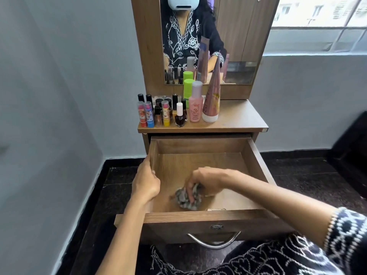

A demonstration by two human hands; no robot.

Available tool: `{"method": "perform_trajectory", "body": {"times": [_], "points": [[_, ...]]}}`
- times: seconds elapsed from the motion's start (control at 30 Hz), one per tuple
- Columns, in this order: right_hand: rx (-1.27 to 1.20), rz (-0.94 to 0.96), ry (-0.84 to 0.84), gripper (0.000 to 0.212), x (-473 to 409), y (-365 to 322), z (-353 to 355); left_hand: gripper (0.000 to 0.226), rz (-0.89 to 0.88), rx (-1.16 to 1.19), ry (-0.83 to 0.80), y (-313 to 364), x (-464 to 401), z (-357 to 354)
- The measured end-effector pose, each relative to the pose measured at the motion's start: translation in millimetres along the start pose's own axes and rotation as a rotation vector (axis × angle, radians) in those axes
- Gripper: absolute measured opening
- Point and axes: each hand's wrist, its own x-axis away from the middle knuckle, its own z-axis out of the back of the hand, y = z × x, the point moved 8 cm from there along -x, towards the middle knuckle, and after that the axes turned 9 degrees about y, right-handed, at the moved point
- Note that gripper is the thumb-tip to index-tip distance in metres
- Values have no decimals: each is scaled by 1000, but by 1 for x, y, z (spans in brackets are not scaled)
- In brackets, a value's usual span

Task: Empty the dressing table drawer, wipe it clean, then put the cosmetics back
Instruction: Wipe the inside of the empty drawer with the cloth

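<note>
So right now the drawer [256,155] is pulled all the way out and looks bare inside, which puts us in the wiping stage. My right hand [206,180] is down on the drawer floor near the front, fingers curled tight around a bunched-up grey cloth [187,199]. Left hand [146,181] is wrapped over the left side wall of the drawer, thumb inside, bracing it.

The cosmetics are all parked on the dressing table top [238,120]: a cluster of lipsticks and nail polish bottles [160,112] on the left, then a pink bottle [195,105], a green one [188,89] behind it, and a tall pink tube [212,100] standing on its cap.

What worries me: the drawer is hanging far out (no idea how much rail is left), so pressing hard could tip or drop it. Any shake to the table and that tall tube probably topples into the small bottles.
</note>
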Motion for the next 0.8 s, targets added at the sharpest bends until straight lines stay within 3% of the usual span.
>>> {"method": "perform_trajectory", "body": {"times": [0.07, 0.23, 0.43, 0.53, 0.67, 0.8], "points": [[-39, -52, -13, 38, 10, 18, 9, 57, -3, 2, 4, 1, 0, 0], [26, -231, 291, 33, -13, 43, 47, 57, 10, -2, 11, 1, 0, 0], [71, 178, 46, 25, 15, -27, -9, 58, 9, -6, 10, 1, 1, 0], [92, 137, -43, 28, 28, -3, -2, 59, 9, -6, 17, 1, 1, 1], [155, -35, 84, 36, 6, 25, 32, 59, 6, 1, 18, 3, 1, 0], [125, 48, 76, 26, -4, -16, 7, 58, 2, 4, 5, 0, 1, 0]]}}
